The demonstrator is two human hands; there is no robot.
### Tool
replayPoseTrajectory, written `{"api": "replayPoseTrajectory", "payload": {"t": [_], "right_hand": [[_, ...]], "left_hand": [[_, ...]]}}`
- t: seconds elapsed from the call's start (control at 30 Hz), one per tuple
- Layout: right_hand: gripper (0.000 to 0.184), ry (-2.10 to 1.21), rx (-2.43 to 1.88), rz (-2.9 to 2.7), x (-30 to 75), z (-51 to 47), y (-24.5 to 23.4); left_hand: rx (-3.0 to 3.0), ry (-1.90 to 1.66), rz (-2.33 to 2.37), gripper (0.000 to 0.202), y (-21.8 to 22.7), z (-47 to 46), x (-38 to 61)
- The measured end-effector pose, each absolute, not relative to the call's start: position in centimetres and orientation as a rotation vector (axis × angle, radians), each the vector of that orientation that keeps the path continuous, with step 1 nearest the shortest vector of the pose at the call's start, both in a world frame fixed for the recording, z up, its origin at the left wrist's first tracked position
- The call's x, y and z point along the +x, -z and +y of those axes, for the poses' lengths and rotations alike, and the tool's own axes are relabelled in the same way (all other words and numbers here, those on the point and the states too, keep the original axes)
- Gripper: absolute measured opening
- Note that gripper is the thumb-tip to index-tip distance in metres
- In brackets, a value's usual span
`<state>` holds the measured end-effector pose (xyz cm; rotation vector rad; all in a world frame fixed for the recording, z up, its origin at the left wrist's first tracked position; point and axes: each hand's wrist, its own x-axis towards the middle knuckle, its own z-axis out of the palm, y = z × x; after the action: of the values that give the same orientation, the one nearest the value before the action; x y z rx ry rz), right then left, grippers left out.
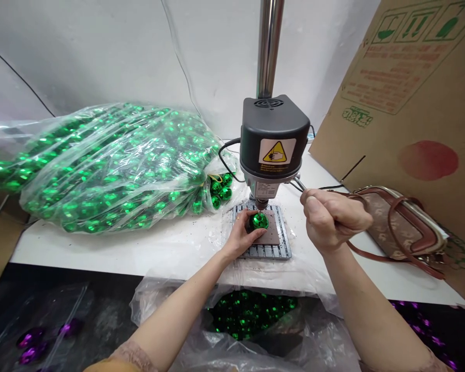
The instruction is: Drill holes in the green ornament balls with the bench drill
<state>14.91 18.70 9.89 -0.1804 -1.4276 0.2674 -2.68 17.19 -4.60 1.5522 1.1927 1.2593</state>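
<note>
A shiny green faceted ball (260, 220) sits under the bit of a small black drill press (275, 134). My left hand (242, 233) is closed around the ball's left and near sides, pinning it over a brown board (273, 232) on the slotted metal base (282, 251). The bit appears to meet the top of the ball; I cannot tell how deep it is. My right hand (331, 217) is wrapped in a fist round the end of the drill press lever (299, 183), to the right of the motor housing.
A large clear plastic bag (112, 165) of green balls lies on the white table (101, 252) at left. Below the front edge hangs an open bag with more green balls (251, 312). A brown handbag (395, 222) and a cardboard box (403, 98) stand at right. Purple balls (33, 343) lie low left.
</note>
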Motion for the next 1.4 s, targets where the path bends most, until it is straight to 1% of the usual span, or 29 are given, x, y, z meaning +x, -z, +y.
{"api": "replayPoseTrajectory", "payload": {"t": [0.17, 0.27, 0.33, 0.43, 0.57, 0.67, 0.73, 0.8, 0.83, 0.87, 0.93, 0.97, 1.0, 1.03, 1.13, 1.2, 1.3, 1.33, 1.4], "right_hand": [[0.044, -0.255, -0.147, -1.522, 15.2, 18.3, -8.9], [0.044, -0.265, -0.183, -1.503, 15.1, 17.9, -9.5], [0.045, -0.337, -0.284, -1.421, 14.9, 17.8, -11.1], [0.046, -0.549, -0.475, -1.292, 14.4, 18.2, -14.3], [0.046, -0.653, -0.557, -1.251, 14.2, 19.3, -17.2], [0.045, -0.65, -0.547, -1.282, 14.4, 19.6, -17.4], [0.044, -0.637, -0.538, -1.299, 14.5, 19.6, -17.2], [0.044, -0.623, -0.53, -1.309, 14.5, 19.5, -17.0], [0.044, -0.617, -0.528, -1.308, 14.5, 19.5, -17.0], [0.044, -0.613, -0.529, -1.304, 14.5, 19.4, -17.0], [0.045, -0.611, -0.537, -1.286, 14.3, 19.4, -17.1], [0.045, -0.612, -0.544, -1.278, 14.3, 19.3, -17.1], [0.046, -0.611, -0.544, -1.268, 14.2, 19.3, -17.2], [0.046, -0.613, -0.542, -1.261, 14.2, 19.3, -17.2], [0.046, -0.621, -0.528, -1.252, 14.2, 19.4, -17.1], [0.046, -0.621, -0.53, -1.266, 14.3, 19.4, -17.1], [0.046, -0.61, -0.536, -1.291, 14.3, 19.4, -17.0], [0.046, -0.607, -0.532, -1.289, 14.3, 19.4, -17.0], [0.046, -0.603, -0.524, -1.282, 14.3, 19.5, -16.9]], "left_hand": [[1.539, -1.298, 1.188, 0.052, 4.9, 17.2, -2.7], [1.549, -1.3, 1.184, 0.052, 4.9, 17.1, -2.7], [1.55, -1.29, 1.192, 0.052, 4.6, 17.2, -2.6], [1.486, -1.312, 1.233, 0.05, 3.6, 17.0, -2.2], [1.462, -1.374, 1.492, 0.046, 1.6, 14.3, -1.5], [1.678, -1.145, 1.57, 0.045, 0.4, 10.1, -1.5], [1.918, -0.906, 1.401, 0.05, -0.1, 7.5, -2.0], [2.092, -0.761, 1.221, 0.054, -0.3, 6.3, -2.9], [2.139, -0.745, 1.18, 0.051, -0.4, 6.5, -3.6], [2.17, -0.768, 1.188, 0.044, -0.5, 7.4, -4.4], [2.227, -0.85, 1.347, 0.022, -0.6, 10.6, -6.0], [2.283, -0.87, 1.479, 0.015, -0.7, 12.8, -6.8], [2.354, -0.832, 1.622, 0.014, -0.8, 15.2, -7.6], [2.417, -0.745, 1.746, 0.018, -1.0, 17.6, -8.2], [2.435, -0.426, 2.004, 0.04, -1.4, 23.5, -9.4], [2.373, -0.341, 2.063, 0.043, -1.7, 25.7, -9.8], [2.341, -0.371, 2.064, 0.034, -2.0, 26.2, -9.6], [2.297, -0.459, 2.054, 0.032, -2.1, 25.8, -9.4], [2.064, -0.8, 1.95, 0.033, -1.9, 24.5, -8.8]]}}
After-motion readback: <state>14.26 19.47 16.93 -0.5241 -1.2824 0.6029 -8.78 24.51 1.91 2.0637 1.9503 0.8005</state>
